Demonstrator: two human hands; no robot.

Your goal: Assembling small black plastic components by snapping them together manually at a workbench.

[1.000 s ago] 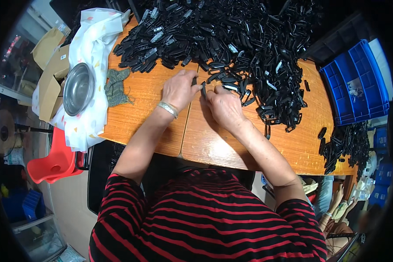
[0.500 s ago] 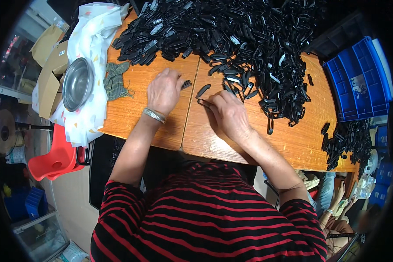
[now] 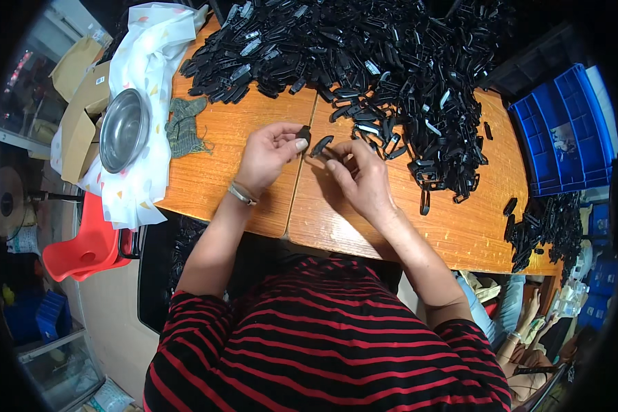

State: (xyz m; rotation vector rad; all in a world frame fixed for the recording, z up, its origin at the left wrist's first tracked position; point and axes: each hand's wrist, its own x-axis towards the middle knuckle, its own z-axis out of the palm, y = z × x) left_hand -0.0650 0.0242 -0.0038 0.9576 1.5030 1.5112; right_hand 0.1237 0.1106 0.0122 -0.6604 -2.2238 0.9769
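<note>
My left hand point(image 3: 268, 156) is raised over the table's middle seam, thumb and fingers pinching a small black plastic piece point(image 3: 304, 133). Close by on the right, my right hand point(image 3: 365, 180) has its thumb and index finger apart. Its fingertips reach to a curved black plastic piece point(image 3: 321, 145); whether they touch it is unclear. Beyond both hands spreads a large heap of black plastic parts point(image 3: 364, 55), with looser ones straggling toward my right hand.
A grey-green knitted glove point(image 3: 187, 127) lies left of my hands. Farther left, a metal bowl point(image 3: 125, 130) rests on a patterned white sheet point(image 3: 159, 41). Blue crates point(image 3: 563, 134) stand at the right, above more black parts point(image 3: 546, 220). Another person's arm point(image 3: 522, 326) shows at lower right.
My left hand has turned and lifted slightly, bringing its piece upright near the seam. The thin loop-shaped piece no longer shows in my right hand, whose thumb and index have parted beside the curved piece.
</note>
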